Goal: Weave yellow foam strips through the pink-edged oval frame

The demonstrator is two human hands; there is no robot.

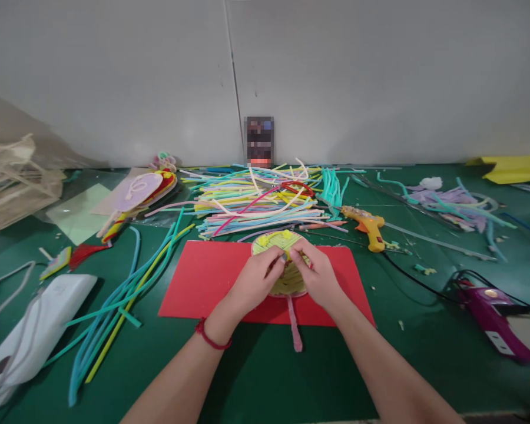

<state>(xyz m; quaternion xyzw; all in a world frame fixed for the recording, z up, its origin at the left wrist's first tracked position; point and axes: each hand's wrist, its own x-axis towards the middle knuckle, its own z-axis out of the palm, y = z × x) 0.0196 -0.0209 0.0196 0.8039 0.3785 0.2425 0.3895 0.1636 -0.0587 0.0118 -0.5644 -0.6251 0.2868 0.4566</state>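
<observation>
A round fan (287, 287) made of yellow-green pipe cleaners with a pink rim lies on a red card (203, 282). Its pink fuzzy handle (295, 330) points toward me, past the card's near edge. Small yellow fuzzy pieces (274, 237) sit along the fan's far edge. My left hand (258, 274), with a red cord bracelet at the wrist, is closed in a pinch above the middle of the fan. My right hand (318, 271) pinches just beside it, the fingertips nearly meeting. Whatever is between the fingers is too small and hidden to make out.
Pipe cleaners (256, 206) are heaped behind the card, with red-handled scissors (298, 188) on top. An orange glue gun (368, 227) lies right, its cord running to a purple power strip (490, 318). Left are a white power bank (39, 330), loose pipe cleaners (119, 306) and a finished lilac fan (143, 191).
</observation>
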